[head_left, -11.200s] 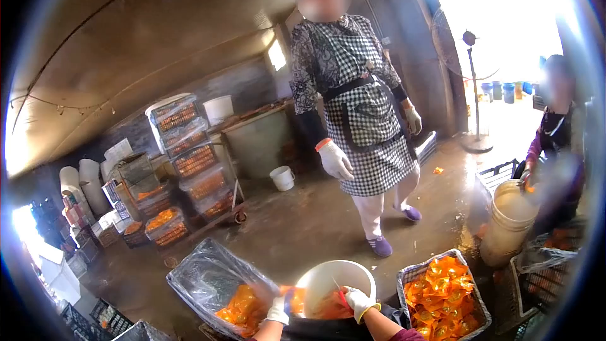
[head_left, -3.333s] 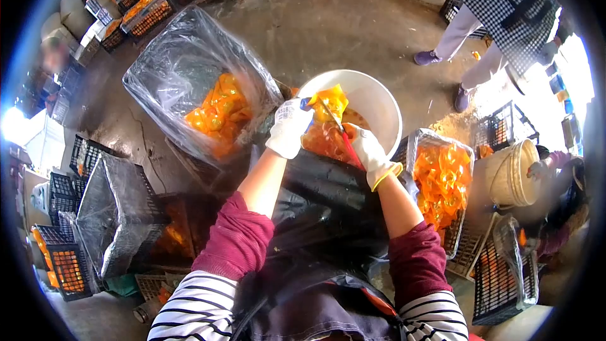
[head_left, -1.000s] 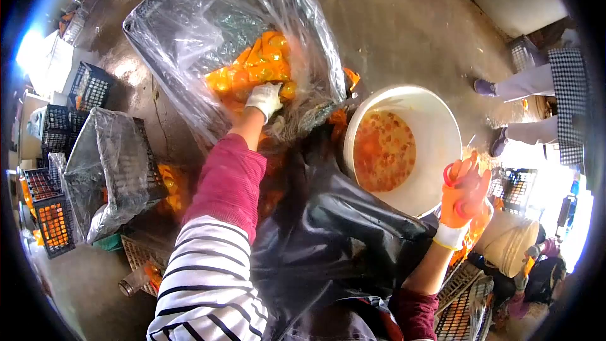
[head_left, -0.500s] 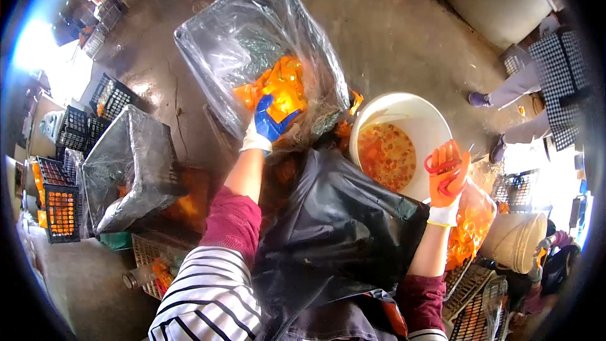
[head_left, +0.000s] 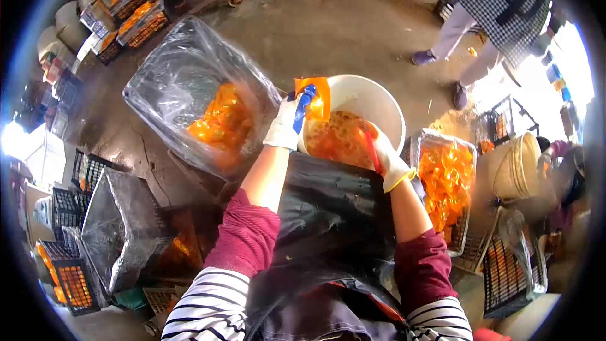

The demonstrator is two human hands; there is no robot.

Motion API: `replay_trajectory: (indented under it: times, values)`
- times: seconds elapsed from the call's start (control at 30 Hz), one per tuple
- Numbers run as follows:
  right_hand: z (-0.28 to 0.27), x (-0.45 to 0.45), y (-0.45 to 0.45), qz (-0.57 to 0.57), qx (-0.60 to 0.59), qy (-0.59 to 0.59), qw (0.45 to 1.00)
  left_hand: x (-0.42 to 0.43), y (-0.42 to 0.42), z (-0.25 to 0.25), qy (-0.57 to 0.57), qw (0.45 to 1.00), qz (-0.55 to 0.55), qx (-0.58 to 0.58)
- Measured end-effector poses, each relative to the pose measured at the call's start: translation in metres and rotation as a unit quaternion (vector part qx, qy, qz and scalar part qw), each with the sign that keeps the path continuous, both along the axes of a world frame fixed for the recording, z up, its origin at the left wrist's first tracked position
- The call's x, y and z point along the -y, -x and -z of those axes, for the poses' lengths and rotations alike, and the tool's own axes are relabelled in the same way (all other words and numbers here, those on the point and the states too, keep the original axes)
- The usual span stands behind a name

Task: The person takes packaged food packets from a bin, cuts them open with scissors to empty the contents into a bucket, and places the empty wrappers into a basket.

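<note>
My left hand (head_left: 295, 115), in a white glove with blue fingers, is closed on an orange plastic pouch (head_left: 322, 97) held up at the near-left rim of the white bucket (head_left: 386, 104). Orange-brown liquid with chunks (head_left: 344, 136) lies in the bucket. Over the bucket's right side is my right hand (head_left: 386, 156), in a white and orange glove, closed around red-handled scissors (head_left: 372, 149); their blades are not clearly visible. More orange pouches (head_left: 221, 120) lie to the left in a crate lined with clear plastic (head_left: 165, 66).
To the right of the bucket stands a crate of orange plastic pieces (head_left: 447, 180), with a beige bucket (head_left: 512, 167) beyond it. Another plastic-lined crate (head_left: 117, 227) is at left. A person in a checked garment (head_left: 499, 0) stands at the upper right. Black crates (head_left: 66, 271) line the left.
My left hand has moved right from the lined crate to the bucket, now with one pouch. My right hand has come left over the bucket with the scissors. The view has shifted.
</note>
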State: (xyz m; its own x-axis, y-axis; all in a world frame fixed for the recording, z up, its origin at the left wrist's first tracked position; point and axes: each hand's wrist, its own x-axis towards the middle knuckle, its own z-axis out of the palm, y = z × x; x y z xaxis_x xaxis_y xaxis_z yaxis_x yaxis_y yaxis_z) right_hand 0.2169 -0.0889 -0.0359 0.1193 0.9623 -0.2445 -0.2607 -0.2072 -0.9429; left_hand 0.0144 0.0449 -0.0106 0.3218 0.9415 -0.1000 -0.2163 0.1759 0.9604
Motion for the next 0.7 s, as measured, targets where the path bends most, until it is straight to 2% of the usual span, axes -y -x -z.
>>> replay_trajectory:
  times: [0.13,0.23,0.27,0.37,0.4,0.47,0.5,0.53,0.57,0.6,0.7]
  values:
    - [0.007,-0.003,0.000,-0.119,0.125,-0.033,0.984,-0.005,-0.008,0.018,0.043,0.999,0.023,0.014]
    - [-0.008,-0.007,0.010,-0.156,0.174,-0.021,0.972,-0.022,-0.008,0.040,-0.023,0.983,0.000,-0.180]
    - [-0.017,-0.007,0.013,-0.146,0.160,-0.028,0.976,-0.025,-0.008,0.048,-0.055,0.984,0.031,-0.169]
    - [-0.049,-0.001,0.023,-0.135,0.214,0.026,0.967,-0.034,-0.003,0.054,-0.075,0.974,0.064,-0.203]
    - [-0.047,-0.001,0.023,-0.127,0.225,0.033,0.965,-0.031,-0.003,0.047,-0.032,0.979,0.056,-0.196]
    - [-0.045,-0.001,0.023,-0.111,0.250,0.044,0.961,-0.014,-0.008,0.023,0.063,0.996,0.066,-0.012]
    - [-0.045,-0.002,0.023,-0.089,0.251,0.063,0.962,-0.008,-0.008,0.010,0.109,0.988,0.071,0.080]
    - [-0.045,-0.004,0.022,-0.068,0.251,0.082,0.962,-0.006,-0.007,-0.002,0.148,0.981,0.067,0.102]
    - [-0.046,-0.005,0.021,-0.046,0.252,0.100,0.961,-0.003,-0.007,-0.004,0.134,0.985,0.089,0.069]
    - [-0.016,-0.010,0.013,-0.018,0.190,0.084,0.978,0.002,-0.007,-0.005,0.120,0.986,0.110,0.036]
    - [0.003,-0.014,0.012,-0.018,0.023,-0.008,1.000,0.001,-0.008,0.006,0.062,0.988,0.142,-0.013]
